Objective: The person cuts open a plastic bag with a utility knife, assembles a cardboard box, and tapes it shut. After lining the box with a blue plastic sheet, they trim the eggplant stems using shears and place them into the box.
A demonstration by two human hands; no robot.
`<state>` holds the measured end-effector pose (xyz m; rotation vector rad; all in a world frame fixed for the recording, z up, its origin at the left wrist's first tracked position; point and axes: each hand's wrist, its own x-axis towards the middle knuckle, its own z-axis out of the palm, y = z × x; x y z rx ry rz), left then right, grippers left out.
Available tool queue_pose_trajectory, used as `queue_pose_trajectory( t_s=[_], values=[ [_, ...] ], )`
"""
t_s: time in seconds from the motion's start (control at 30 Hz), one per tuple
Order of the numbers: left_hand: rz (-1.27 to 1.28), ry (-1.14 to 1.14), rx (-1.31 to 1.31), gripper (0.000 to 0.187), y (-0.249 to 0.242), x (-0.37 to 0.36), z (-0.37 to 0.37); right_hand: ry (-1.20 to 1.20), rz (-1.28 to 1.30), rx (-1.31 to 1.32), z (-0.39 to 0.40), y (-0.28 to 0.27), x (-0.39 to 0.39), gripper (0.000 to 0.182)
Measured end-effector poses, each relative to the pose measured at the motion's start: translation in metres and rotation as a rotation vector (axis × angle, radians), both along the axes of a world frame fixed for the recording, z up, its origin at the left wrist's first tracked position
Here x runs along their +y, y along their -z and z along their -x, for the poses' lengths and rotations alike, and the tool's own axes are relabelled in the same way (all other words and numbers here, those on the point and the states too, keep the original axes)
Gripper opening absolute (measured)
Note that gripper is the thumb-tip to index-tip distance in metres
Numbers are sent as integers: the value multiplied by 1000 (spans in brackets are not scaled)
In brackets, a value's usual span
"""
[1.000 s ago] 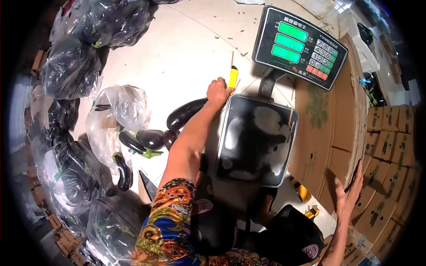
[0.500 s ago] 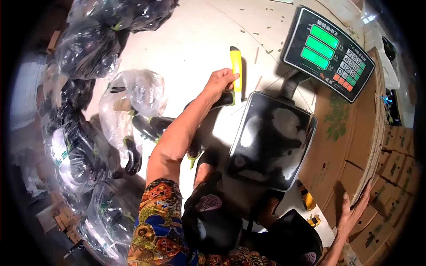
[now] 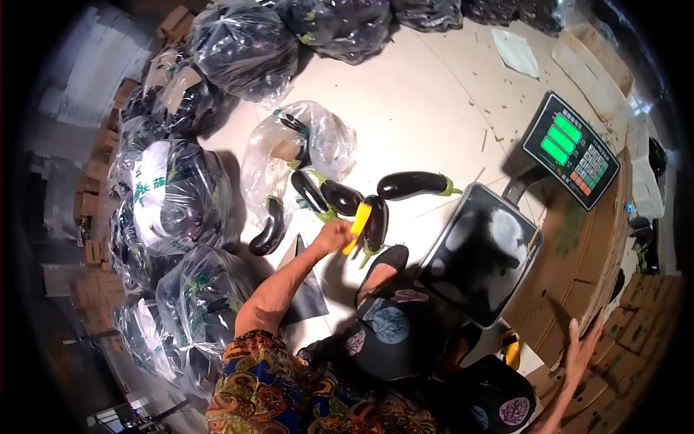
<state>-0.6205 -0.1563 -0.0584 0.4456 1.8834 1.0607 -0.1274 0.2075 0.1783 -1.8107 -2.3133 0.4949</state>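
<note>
My left hand (image 3: 336, 236) is closed around a yellow-handled utility knife (image 3: 358, 226); its blade cannot be made out now. Right beside the knife lies a dark eggplant (image 3: 375, 224), with another eggplant (image 3: 342, 198) just behind it. A longer eggplant (image 3: 413, 185) rests on the floor towards the scale (image 3: 477, 253), and a curved eggplant (image 3: 270, 228) lies to the left. Over at the right, my right hand (image 3: 580, 351) touches the rim of a large cardboard box (image 3: 591, 286), thumb and fingers apart.
Bulging plastic bags of eggplants (image 3: 184, 195) line the left and back. A partly opened clear bag (image 3: 329, 141) has eggplants at its mouth. The scale's lit display (image 3: 571, 150) stands beside the box. My shoe (image 3: 387, 264) is close to the eggplants. Stacked cartons (image 3: 643, 340) stand at right.
My left hand has moved with the knife from near the scale back over the eggplants by my foot. The view has shifted, showing more bags behind. My right hand stays at the box rim.
</note>
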Motion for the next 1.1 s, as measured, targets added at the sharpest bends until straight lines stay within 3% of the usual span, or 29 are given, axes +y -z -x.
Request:
queue_pose_trajectory(
  t_s=[0.07,0.13,0.2,0.27,0.3,0.33,0.4,0.43,0.47,0.53,0.57,0.6,0.67,0.73,0.8,0.87,0.9,0.93,1.03,1.07,1.1],
  values=[
    [114,115,266,9,44,-52,-4,34,6,-1,-5,1,-7,76],
    [287,186,264,10,10,-65,-19,113,-12,-80,0,-8,-16,75],
    [290,296,355,21,26,-93,-25,-4,-282,-133,-11,1,-20,69],
    [134,189,238,35,59,-116,-30,-235,-541,-52,1,-13,-30,61],
    [232,368,434,41,-4,-86,-42,-202,-459,-54,18,-33,-43,59],
    [388,503,508,46,18,-95,-36,-177,-422,-51,31,-44,-54,56],
    [390,570,570,42,46,-122,-25,-190,-382,121,46,-53,-70,52],
    [330,573,616,38,76,-147,-11,-335,-493,54,53,-63,-74,53],
    [568,794,869,34,167,-187,19,-379,-385,192,55,-58,-78,46],
    [501,595,724,33,128,-152,22,-439,-151,470,59,-48,-89,35],
    [497,544,699,33,121,-143,24,-615,-348,86,61,-45,-89,46],
    [490,495,684,33,117,-137,28,-627,-342,-25,74,-50,-104,46],
    [436,415,653,33,112,-124,29,-782,-62,-82,85,-53,-109,37],
    [361,336,622,33,100,-117,26,-915,151,-177,99,-61,-107,42],
    [295,265,586,32,83,-117,16,-1044,107,-77,103,-56,-105,51],
    [203,213,473,30,74,-117,10,-933,253,-178,109,-40,-107,51],
    [124,114,272,26,31,-102,-16,-962,109,-93,112,-47,-112,52],
    [-28,-10,204,17,27,-103,-36,-1008,109,-40,113,-34,-111,47],
    [-3,-12,281,18,-7,-118,-82,-955,294,-242,129,-55,-141,43],
    [34,-62,118,19,8,-131,-89,-984,306,-248,136,-60,-152,43],
    [-188,-136,25,19,20,-147,-103,-1015,320,-258,141,-66,-161,44]
  ],
)
